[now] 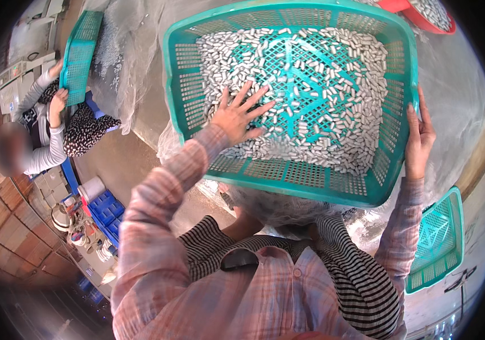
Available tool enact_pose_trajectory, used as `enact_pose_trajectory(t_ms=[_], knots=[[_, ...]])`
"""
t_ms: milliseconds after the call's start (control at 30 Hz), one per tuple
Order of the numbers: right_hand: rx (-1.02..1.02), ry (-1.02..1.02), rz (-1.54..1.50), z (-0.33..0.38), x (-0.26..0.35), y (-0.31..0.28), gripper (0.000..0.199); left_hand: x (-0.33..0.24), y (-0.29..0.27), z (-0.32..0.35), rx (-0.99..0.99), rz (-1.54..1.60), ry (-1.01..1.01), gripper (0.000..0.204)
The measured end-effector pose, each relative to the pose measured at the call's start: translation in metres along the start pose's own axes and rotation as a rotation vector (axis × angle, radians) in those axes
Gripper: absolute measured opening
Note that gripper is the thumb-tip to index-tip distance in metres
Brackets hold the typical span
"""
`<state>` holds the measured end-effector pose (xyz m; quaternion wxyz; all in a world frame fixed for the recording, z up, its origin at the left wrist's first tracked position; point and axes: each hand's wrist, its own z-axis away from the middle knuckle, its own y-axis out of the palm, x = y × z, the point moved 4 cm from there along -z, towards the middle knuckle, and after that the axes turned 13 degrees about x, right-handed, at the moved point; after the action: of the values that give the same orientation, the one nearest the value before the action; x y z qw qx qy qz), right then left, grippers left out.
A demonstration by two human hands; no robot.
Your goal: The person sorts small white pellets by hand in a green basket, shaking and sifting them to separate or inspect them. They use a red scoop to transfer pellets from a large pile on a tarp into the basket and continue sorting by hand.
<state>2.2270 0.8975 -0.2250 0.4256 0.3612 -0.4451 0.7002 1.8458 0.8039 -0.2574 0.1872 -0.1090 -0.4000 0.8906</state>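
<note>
A large green plastic basket (287, 182) with slotted walls and a lattice bottom lies before me, tilted slightly. Many small silvery-white capsule-shaped pieces (361, 124) are spread in it, thick along the sides and thinner over the middle, where the green lattice shows through. My left hand (238, 116) rests among the pieces at the basket's left, its fingers spread and palm down. At the right wall my right hand (420, 136) grips the basket's rim, thumb on the near side and fingers partly hidden behind the edge.
Clear plastic sheeting (458, 107) covers the surface under the basket. A red container (401, 5) with similar pieces stands at the far right. Another green basket (438, 243) lies at lower right. On the left a co-worker (55, 124) holds a green basket (81, 56); blue crates (105, 208) stand below.
</note>
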Motion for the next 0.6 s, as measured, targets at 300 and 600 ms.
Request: enact_pose_trajectory(t_ms=[300, 600], knots=[[0.209, -0.775, 1.013, 0.022, 0.162, 0.049, 0.04, 0.087, 0.008, 0.13, -0.842, 0.622, -0.307, 0.079], [0.224, -0.532, 0.802, -0.01, 0.048, 0.12, 0.051, 0.081, 0.002, 0.132, -0.466, 1.722, -0.057, 0.075]])
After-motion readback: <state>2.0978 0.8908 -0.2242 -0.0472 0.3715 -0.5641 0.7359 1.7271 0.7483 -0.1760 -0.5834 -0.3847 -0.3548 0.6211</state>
